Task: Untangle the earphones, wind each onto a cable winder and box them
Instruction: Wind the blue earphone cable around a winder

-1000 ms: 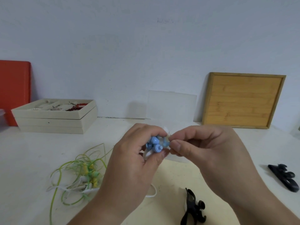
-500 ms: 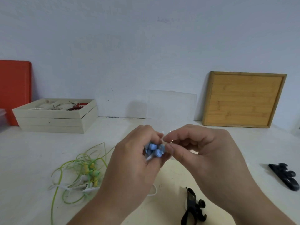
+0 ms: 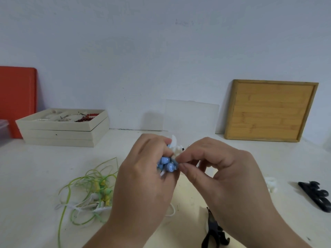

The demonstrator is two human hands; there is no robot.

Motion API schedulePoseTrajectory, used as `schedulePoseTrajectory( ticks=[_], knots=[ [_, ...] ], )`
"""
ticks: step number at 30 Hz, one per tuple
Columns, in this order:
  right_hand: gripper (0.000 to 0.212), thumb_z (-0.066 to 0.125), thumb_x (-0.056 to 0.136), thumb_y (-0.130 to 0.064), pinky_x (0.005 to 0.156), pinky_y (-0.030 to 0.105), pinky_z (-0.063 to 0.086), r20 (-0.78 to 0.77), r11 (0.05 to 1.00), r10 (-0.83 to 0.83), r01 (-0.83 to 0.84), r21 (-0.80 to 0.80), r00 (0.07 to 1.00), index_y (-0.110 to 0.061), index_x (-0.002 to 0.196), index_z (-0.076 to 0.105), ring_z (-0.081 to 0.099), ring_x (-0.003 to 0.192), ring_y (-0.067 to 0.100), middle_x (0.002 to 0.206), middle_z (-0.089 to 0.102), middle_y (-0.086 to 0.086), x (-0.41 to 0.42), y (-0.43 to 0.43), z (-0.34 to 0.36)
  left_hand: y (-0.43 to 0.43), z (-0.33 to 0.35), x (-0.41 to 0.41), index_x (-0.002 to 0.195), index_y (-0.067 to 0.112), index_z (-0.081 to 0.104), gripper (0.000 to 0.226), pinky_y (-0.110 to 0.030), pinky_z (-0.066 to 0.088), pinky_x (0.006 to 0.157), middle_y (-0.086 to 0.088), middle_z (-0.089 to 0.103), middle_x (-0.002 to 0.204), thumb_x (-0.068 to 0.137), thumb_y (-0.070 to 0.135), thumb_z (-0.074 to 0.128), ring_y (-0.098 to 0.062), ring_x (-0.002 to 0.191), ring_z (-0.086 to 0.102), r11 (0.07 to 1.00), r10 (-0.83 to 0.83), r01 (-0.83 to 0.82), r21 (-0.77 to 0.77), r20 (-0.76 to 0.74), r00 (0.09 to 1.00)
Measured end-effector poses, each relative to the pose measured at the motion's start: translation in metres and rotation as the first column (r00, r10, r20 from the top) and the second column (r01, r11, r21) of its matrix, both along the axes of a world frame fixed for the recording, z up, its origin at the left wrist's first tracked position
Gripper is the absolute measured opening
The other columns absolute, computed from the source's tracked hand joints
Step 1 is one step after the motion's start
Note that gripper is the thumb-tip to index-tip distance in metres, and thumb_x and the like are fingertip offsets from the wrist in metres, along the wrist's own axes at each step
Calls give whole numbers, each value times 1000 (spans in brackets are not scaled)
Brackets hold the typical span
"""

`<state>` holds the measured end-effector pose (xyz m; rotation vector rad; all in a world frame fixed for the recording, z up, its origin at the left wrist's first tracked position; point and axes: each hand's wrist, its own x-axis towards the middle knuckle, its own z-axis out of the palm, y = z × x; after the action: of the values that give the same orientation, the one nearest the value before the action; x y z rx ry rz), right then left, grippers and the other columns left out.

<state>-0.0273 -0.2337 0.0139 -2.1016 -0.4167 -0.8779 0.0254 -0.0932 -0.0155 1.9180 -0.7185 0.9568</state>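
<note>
Blue earphones (image 3: pixel 167 163): bunched against white winder (image 3: pixel 176 147), centre near.
Left hand (image 3: pixel 143 179): clenched round them (steadies the bundle).
Right hand (image 3: pixel 225 174): pinches their right side, probably tucking cable.

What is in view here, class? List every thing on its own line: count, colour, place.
blue earphones: one pair, blue, held up at centre
white cable winder: one, white, just above the blue earphones
tangled earphones: one heap, green, yellow and white, table left
black cable winders: two, black, front centre and right edge
small white object: one, white, table right
stacked trays: one stack, beige, rear left
red board: one, red, against the wall, left
wooden tray: one, brown, leaning on the wall, right
clear sheet: one, transparent, leaning on the wall, centre
table: one, white
left hand: one, grips the blue earphones
right hand: one, pinches the blue earphones
</note>
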Motion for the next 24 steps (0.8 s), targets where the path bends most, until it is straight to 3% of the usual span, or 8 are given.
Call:
schedulePoseTrajectory(
  ticks=[6, 11, 15, 17, 20, 24],
  knots=[
    [17, 73, 75, -13, 65, 5, 43, 23, 998, -43, 42, 44, 999, -30, 77, 73, 65, 72, 5, 76, 68, -15, -2, -3, 3, -3, 0, -5, 94, 23, 63, 24, -24, 56, 69, 19, 62, 109, 77, 40, 68, -4, 95, 66, 984, -172, 165, -62, -140, 975],
    [23, 80, 75, -3, 62, 6, 44, -33, 983, -29, 34, 179, 999, -25, 73, 76, 66, 68, 6, 72, 70, -16, -2, -6, 6, -3, 3, -8, 100, 31, 64, 20, -47, 57, 69, 8, 70, 101, 84, 19, 61, -24, 87, 68, 926, -366, 320, -199, -275, 889],
    [21, 80, 74, -4, 59, 9, 45, -91, 963, -18, 42, 265, 996, -26, 73, 77, 67, 65, 8, 70, 72, -14, -2, -7, 7, -6, 5, -11, 104, 32, 65, 24, -55, 55, 62, 0, 70, 92, 85, 18, 59, -31, 72, 66, 893, -442, 369, -258, -350, 826],
    [19, 81, 73, -5, 57, 11, 47, -117, 940, 0, 40, 339, 993, -23, 72, 78, 67, 62, 6, 67, 73, -11, -1, -7, 7, -7, 6, -12, 104, 30, 65, 23, -61, 53, 60, -5, 71, 89, 85, 20, 62, -43, 70, 64, 864, -490, 376, -334, -391, 779],
    [17, 82, 72, -5, 57, 15, 51, -119, 912, 4, 45, 407, 993, -21, 71, 79, 70, 61, 8, 66, 74, -7, -1, -6, 6, -8, 7, -12, 101, 28, 67, 20, -55, 58, 74, -6, 74, 89, 83, 22, 65, -30, 75, 72, 835, -533, 378, -401, -415, 737],
    [21, 82, 71, 0, 56, 16, 53, -115, 889, 27, 29, 456, 993, -20, 66, 77, 70, 59, 9, 63, 73, -6, -1, -2, 6, -9, 7, -11, 102, 22, 66, 18, -42, 62, 77, -8, 75, 88, 83, 23, 63, -24, 80, 74, 810, -568, 379, -448, -434, 699]
  ],
)
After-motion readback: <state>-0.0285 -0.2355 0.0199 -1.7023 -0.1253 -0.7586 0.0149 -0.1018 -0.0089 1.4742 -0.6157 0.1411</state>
